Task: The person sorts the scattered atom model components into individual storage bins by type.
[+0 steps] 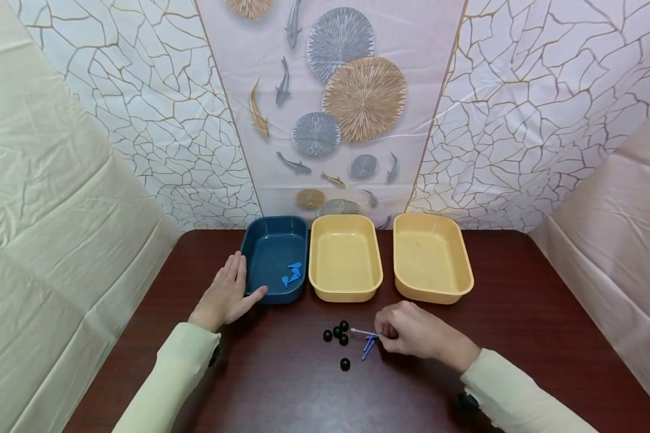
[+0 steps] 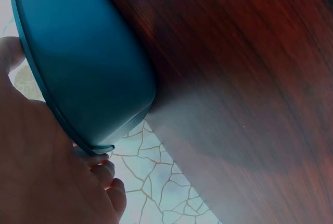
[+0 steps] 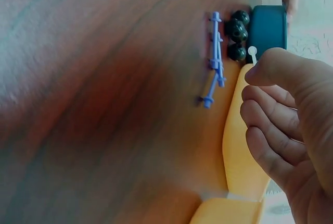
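My right hand [image 1: 414, 329] pinches a thin pale stick [image 1: 362, 331] with a small knob at its end, just over the table. Its thumb and fingertip hold the stick, whose far end [image 3: 253, 51] pokes out in the right wrist view. Under it lie several purple sticks with small collars [image 3: 214, 52]. Several shiny black beads [image 1: 337, 331] sit left of these, one bead [image 1: 345, 364] apart and nearer. With fingers straight and thumb spread, my left hand [image 1: 224, 297] rests on the near left corner of a dark blue bin [image 1: 265, 252]. Several small blue teardrop pieces [image 1: 295, 273] lie inside it.
A yellow bin [image 1: 345, 258] stands right beside the blue one, and a second yellow bin [image 1: 432, 258] stands farther right across a narrow gap. All three are near the back edge of the dark red-brown table [image 1: 292, 385]. Patterned cloth [image 1: 325, 168] hangs behind.
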Tool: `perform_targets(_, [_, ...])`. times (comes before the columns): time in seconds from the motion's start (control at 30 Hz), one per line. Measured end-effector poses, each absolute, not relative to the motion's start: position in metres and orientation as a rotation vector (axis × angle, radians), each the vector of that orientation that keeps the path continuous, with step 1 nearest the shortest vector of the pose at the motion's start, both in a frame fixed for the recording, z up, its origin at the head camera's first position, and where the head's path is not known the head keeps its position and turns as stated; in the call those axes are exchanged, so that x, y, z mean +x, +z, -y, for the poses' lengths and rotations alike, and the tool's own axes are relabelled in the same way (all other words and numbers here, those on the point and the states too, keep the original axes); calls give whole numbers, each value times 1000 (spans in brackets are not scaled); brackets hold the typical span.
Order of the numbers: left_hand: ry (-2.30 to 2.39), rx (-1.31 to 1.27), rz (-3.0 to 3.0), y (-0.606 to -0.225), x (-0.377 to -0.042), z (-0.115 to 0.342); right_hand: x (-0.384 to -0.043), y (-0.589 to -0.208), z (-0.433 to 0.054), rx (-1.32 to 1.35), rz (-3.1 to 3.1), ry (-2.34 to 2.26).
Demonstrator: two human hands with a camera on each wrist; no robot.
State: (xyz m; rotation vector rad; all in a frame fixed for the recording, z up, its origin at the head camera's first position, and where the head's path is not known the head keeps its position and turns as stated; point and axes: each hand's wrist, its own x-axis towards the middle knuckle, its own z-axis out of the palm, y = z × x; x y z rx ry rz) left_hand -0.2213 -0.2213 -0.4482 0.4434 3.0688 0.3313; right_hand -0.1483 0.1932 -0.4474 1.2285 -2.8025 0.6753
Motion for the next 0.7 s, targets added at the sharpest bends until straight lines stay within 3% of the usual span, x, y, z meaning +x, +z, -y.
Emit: perform_targets(0.7, [350, 433, -3063, -450, -221, 222, -179, -391, -198, 1211, 2691, 582])
